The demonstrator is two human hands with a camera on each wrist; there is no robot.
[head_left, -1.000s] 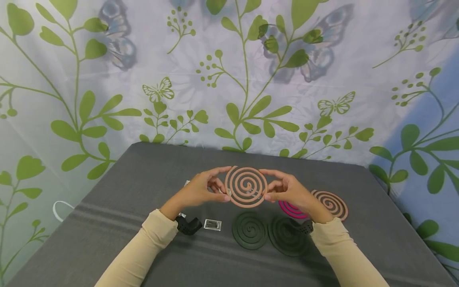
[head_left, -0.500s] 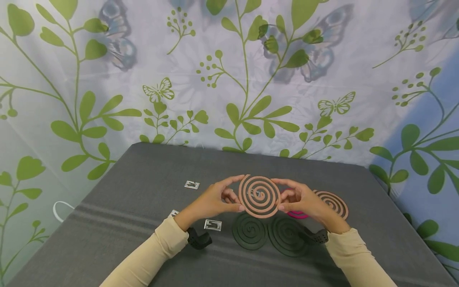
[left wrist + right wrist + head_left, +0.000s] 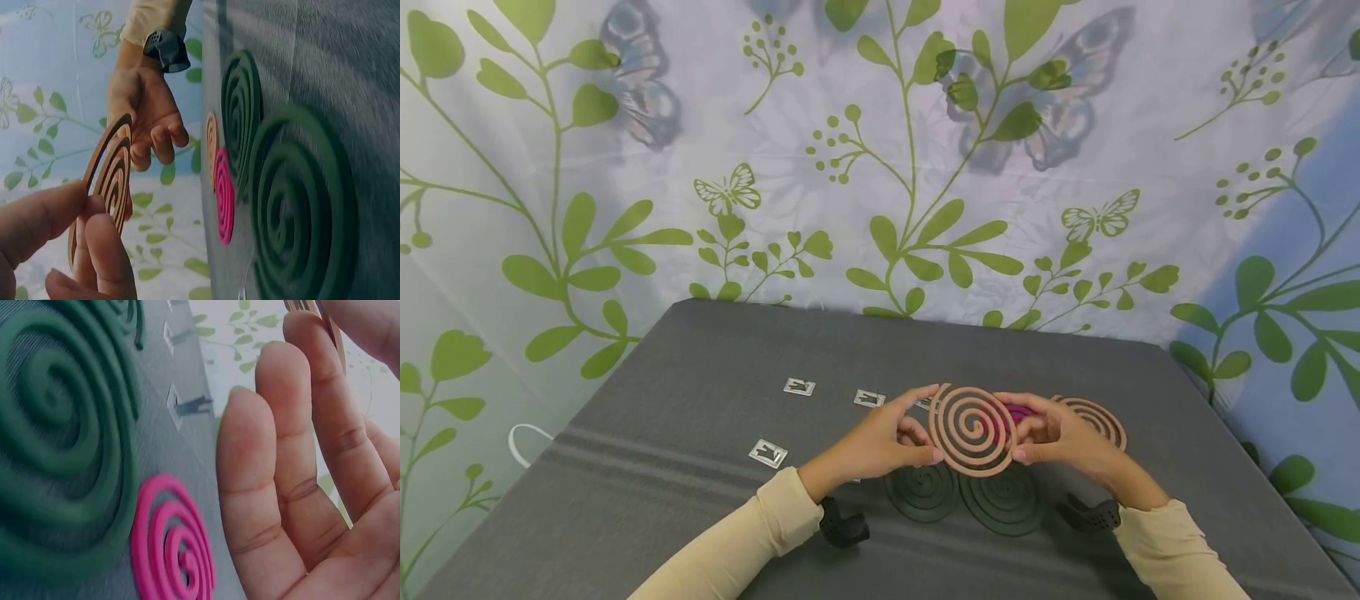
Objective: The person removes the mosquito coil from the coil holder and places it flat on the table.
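Note:
A tan mosquito coil (image 3: 976, 427) is held up above the table, its flat face toward the head camera. My left hand (image 3: 880, 437) pinches its left edge between thumb and fingers, while the right hand (image 3: 1067, 437) pinches the opposite edge. Seen almost edge-on in the left wrist view, the coil (image 3: 103, 147) lies between both hands. Below it on the table are two dark green coils (image 3: 922, 485), (image 3: 1006, 493), partly covered. Behind the right hand, a pink coil (image 3: 1018, 412) and another tan coil (image 3: 1097, 421) are partly hidden.
Several small metal coil stands (image 3: 800, 387) lie on the left and middle of the grey table (image 3: 715, 358), some partly hidden by the left hand and wrist. A leaf-and-butterfly cloth (image 3: 820, 192) hangs behind the table. A white loop (image 3: 520, 446) shows at the left edge.
Both hands have carried the tan coil to the right and lower, toward the camera. More metal stands now show on the left; the pink coil is now seen partly through the held coil.

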